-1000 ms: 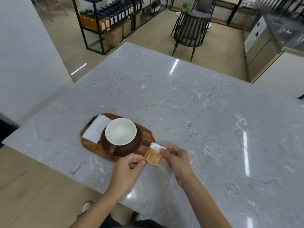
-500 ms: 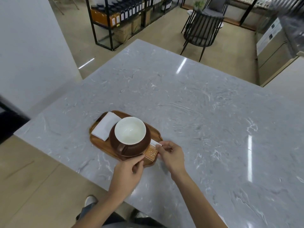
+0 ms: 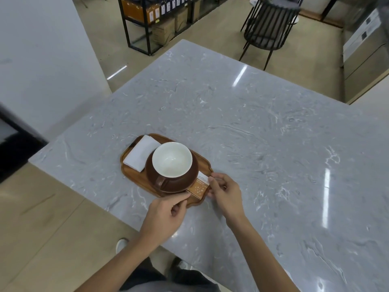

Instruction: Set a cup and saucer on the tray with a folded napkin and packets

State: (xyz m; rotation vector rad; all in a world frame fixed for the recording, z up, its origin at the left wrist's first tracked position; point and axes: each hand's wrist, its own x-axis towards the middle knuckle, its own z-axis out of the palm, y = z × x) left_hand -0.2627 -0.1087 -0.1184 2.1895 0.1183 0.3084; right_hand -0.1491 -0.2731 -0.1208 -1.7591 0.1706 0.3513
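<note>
A wooden tray (image 3: 128, 175) lies near the front edge of a grey marble table (image 3: 252, 133). On it stands a brown cup with a white inside (image 3: 172, 163) on a brown saucer (image 3: 179, 185), handle toward me. A folded white napkin (image 3: 141, 153) lies on the tray's left end. An orange and white packet (image 3: 200, 187) rests on the tray's right end beside the saucer. My left hand (image 3: 166, 213) pinches the packet's near corner. My right hand (image 3: 225, 191) pinches its far right edge.
The table's front edge runs just below the tray, with floor beyond it. A white wall stands at the left. A black slatted chair (image 3: 269, 28) and a black shelf rack with boxes (image 3: 160, 15) stand beyond the table's far side.
Both hands carried the packet from the bare table onto the tray's right end, next to the saucer. The camera view shifted, so the tray sits further right in frame.
</note>
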